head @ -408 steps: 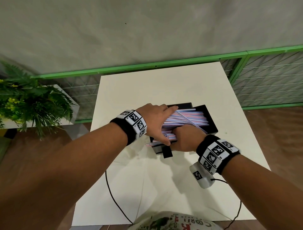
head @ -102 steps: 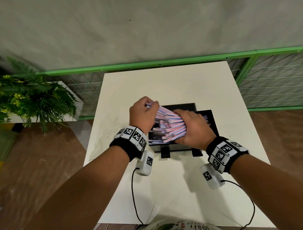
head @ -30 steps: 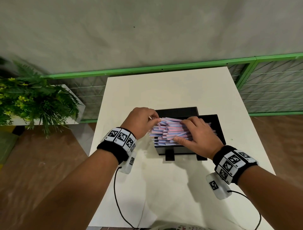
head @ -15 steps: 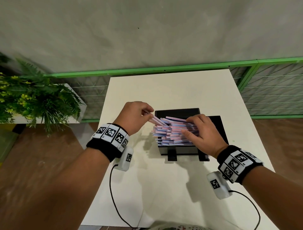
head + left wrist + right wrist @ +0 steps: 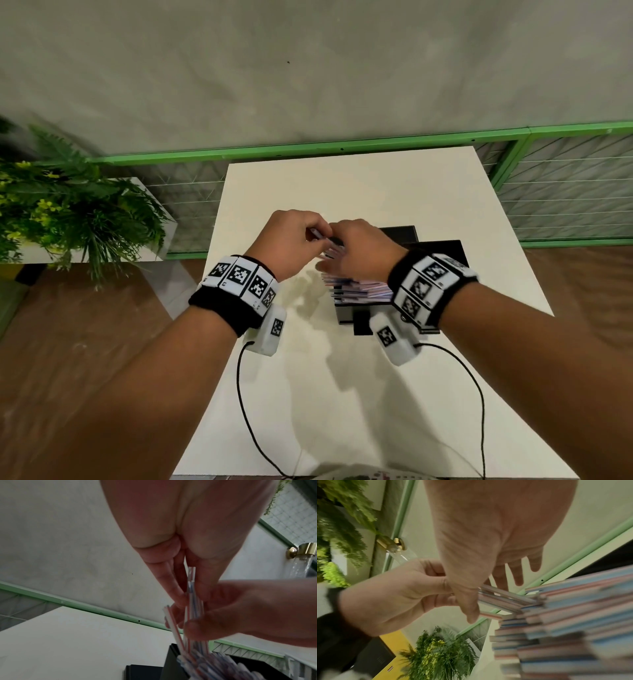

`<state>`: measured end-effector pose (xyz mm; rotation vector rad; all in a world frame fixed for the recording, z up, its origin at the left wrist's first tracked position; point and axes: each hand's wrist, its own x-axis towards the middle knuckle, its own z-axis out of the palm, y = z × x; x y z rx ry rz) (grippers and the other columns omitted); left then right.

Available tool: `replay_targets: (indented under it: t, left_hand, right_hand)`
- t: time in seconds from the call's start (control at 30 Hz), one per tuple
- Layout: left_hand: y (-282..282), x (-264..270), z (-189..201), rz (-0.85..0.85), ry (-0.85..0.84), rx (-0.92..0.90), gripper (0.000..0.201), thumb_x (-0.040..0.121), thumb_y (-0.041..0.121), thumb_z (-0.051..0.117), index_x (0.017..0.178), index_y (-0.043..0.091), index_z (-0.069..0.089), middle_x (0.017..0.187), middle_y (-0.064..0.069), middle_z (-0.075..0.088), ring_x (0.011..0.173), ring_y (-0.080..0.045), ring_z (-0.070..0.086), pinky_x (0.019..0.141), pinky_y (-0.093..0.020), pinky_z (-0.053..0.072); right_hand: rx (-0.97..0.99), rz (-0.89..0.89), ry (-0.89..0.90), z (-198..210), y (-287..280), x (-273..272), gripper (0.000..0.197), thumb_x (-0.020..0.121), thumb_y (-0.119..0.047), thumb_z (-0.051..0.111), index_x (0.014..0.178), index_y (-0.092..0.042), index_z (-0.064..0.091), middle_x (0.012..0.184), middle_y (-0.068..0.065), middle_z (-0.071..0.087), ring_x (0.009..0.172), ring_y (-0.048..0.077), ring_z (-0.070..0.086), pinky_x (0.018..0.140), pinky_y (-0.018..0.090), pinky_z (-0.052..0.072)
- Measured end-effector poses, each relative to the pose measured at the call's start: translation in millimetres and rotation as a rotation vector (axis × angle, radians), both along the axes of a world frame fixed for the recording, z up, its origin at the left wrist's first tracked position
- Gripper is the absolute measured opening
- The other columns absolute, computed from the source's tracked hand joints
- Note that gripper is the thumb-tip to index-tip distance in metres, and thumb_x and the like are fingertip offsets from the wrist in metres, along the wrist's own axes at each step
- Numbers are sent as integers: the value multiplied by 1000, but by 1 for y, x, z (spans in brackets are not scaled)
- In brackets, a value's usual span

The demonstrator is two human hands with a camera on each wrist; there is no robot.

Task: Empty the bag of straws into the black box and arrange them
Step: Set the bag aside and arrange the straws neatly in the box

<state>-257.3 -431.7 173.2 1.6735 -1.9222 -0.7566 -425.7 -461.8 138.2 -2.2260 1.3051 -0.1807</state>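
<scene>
The black box (image 5: pixel 442 247) sits mid-table, filled with a stack of red, blue and white striped straws (image 5: pixel 358 290) whose ends stick out over its left side. My left hand (image 5: pixel 320 236) pinches a few straws (image 5: pixel 191 588) by their left ends and lifts them off the top of the pile. My right hand (image 5: pixel 334 255) reaches across and meets it. The right thumb (image 5: pixel 471 609) and forefinger close around those same lifted straws (image 5: pixel 498 597), while the other fingers (image 5: pixel 518 574) stay straight. Most of the box's inside is hidden by my right wrist.
The white table (image 5: pixel 359 192) has bare surface behind and in front of the box. A green rail (image 5: pixel 308 150) runs along its far edge. A potted plant (image 5: pixel 68 212) stands at the left. Wrist cables (image 5: pixel 246 404) trail toward me, and a white printed item (image 5: pixel 363 474) lies at the near edge.
My right hand left the top of the pile and moved left to join the left hand. The left hand still pinches a few straws, now raised slightly above the stack.
</scene>
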Motion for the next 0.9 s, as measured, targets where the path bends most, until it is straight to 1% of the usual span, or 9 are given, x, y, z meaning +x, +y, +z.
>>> replay_targets:
  t: [0.1, 0.23, 0.3, 0.43, 0.57, 0.7, 0.77, 0.83, 0.9]
  left_hand:
    - [5, 11, -1, -6, 29, -7, 11, 81, 17, 84, 90, 19, 78, 84, 11, 75, 83, -4, 70, 79, -22, 55]
    - [13, 31, -3, 82, 113, -58, 17, 87, 29, 79, 102, 23, 73, 97, 14, 73, 84, 1, 70, 73, -20, 55]
    - [16, 41, -5, 127, 173, -114, 21, 90, 32, 72, 110, 25, 69, 108, 13, 71, 85, -1, 69, 74, -25, 56]
    - [20, 54, -9, 198, 343, -105, 40, 86, 30, 62, 125, 24, 60, 125, 10, 65, 94, -5, 68, 80, -29, 57]
    - [25, 49, -16, 166, 461, -26, 51, 81, 25, 58, 131, 24, 54, 132, 5, 60, 112, -16, 64, 90, -29, 52]
    - [28, 26, -31, 78, 435, 85, 62, 78, 26, 55, 140, 22, 48, 142, 5, 54, 127, -15, 54, 105, -38, 47]
    - [27, 10, -42, 37, 415, 176, 71, 79, 33, 54, 148, 26, 41, 152, 9, 46, 139, -11, 44, 115, -42, 39]
    - [27, -8, -52, 3, 393, 253, 82, 79, 45, 55, 156, 30, 31, 161, 12, 35, 148, -6, 31, 123, -41, 28]
    - [28, -27, -60, 1, 380, 307, 88, 82, 56, 54, 160, 32, 22, 167, 12, 24, 151, -5, 24, 126, -39, 22]
  right_hand:
    - [104, -34, 87, 0, -7, 16, 28, 83, -45, 68, 66, -31, 51, 69, -8, 58, 77, 23, 61, 68, 33, 45]
    - [94, 18, 118, 1, -5, 23, 32, 97, -36, 58, 68, -27, 47, 68, -6, 55, 77, 25, 58, 67, 34, 40]
    - [137, 8, -32, 8, -5, 26, 25, 101, -31, 54, 78, -21, 56, 75, -1, 62, 78, 28, 59, 68, 38, 42]
    - [221, -131, -540, 31, -10, 28, 17, 101, -25, 55, 90, -20, 66, 96, 1, 75, 96, 23, 71, 92, 40, 54]
    - [202, -248, -898, 82, -5, 10, 28, 107, -11, 45, 104, 13, 59, 98, 24, 71, 91, 34, 70, 87, 33, 59]
    - [127, -254, -1125, 125, 3, -34, 22, 108, -12, 40, 97, 1, 55, 84, 21, 64, 84, 37, 66, 83, 44, 58]
    - [7, -277, -1028, 127, 6, -59, 25, 108, -13, 41, 98, 6, 55, 83, 24, 64, 81, 30, 67, 80, 39, 59]
    - [-109, -310, -806, 111, 12, -79, 27, 107, -12, 45, 97, 9, 57, 86, 22, 68, 76, 13, 65, 76, 27, 53]
    - [-138, -337, -576, 78, 23, -89, 17, 103, -9, 49, 94, -1, 59, 87, 14, 68, 72, 10, 61, 69, 25, 48]
